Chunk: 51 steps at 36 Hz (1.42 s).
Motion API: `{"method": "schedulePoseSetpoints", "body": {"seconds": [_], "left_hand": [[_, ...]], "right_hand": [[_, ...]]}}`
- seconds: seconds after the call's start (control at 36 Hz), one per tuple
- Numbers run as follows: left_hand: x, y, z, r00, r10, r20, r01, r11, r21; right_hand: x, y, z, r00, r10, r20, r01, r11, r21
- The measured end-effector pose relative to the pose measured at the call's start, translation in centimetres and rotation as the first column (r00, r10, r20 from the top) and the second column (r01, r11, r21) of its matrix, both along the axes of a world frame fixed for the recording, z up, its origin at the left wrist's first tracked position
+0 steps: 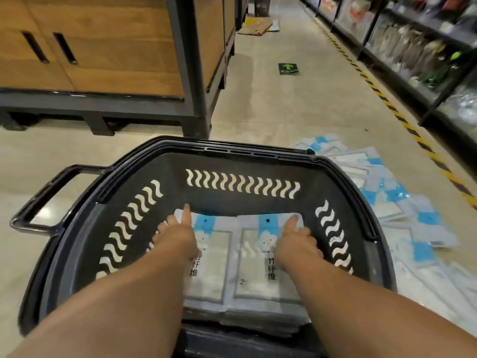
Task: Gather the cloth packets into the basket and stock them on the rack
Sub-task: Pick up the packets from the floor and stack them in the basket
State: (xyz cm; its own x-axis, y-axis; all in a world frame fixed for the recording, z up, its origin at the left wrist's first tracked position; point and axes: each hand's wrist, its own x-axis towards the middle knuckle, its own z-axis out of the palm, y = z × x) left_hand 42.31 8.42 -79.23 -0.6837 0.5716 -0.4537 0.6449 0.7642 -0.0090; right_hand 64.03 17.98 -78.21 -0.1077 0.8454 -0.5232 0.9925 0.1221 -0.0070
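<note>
Packets point(211, 270) in basket point(242, 151), lower layers perhaps hidden.

Arms of the person, head-camera view. The left forearm point(124, 293) and right forearm point(361, 301) were bare along the whole length in view, from the lower corners of the frame to the wrists; the upper arms lay outside the frame. Each forearm tapered evenly to a narrower wrist. The left hand point(178, 236) and right hand point(294, 241) were likewise bare. Nail detail was blurred.
</note>
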Motion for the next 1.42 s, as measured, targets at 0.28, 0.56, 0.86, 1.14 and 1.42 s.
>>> {"method": "schedulePoseSetpoints", "body": {"seconds": [0.28, 0.56, 0.86, 1.14, 1.42], "left_hand": [[-0.2, -0.2, -3.8, 0.876, -0.281, 0.392, 0.365, 0.917, -0.157], [-0.2, -0.2, -4.5, 0.877, -0.294, 0.379, 0.381, 0.907, -0.178], [-0.7, 0.3, -3.8, 0.875, -0.286, 0.39, 0.376, 0.909, -0.179], [0.2, 3.0, 6.0, 0.915, -0.402, 0.029, 0.398, 0.914, 0.082], [8.4, 7.0, 15.8, 0.869, -0.372, -0.328, 0.49, 0.744, 0.455]], "right_hand": [[-1.3, -1.5, -3.2, 0.932, 0.357, -0.06, -0.35, 0.848, -0.398], [-1.1, -1.0, -5.2, 0.928, 0.369, -0.058, -0.359, 0.839, -0.409], [-0.8, -0.8, -4.8, 0.907, 0.419, -0.047, -0.401, 0.824, -0.399], [-3.0, 3.7, 7.8, 0.813, 0.576, -0.089, -0.568, 0.817, 0.103], [8.9, 7.0, 18.6, 0.818, 0.559, -0.133, -0.421, 0.741, 0.523]]}}
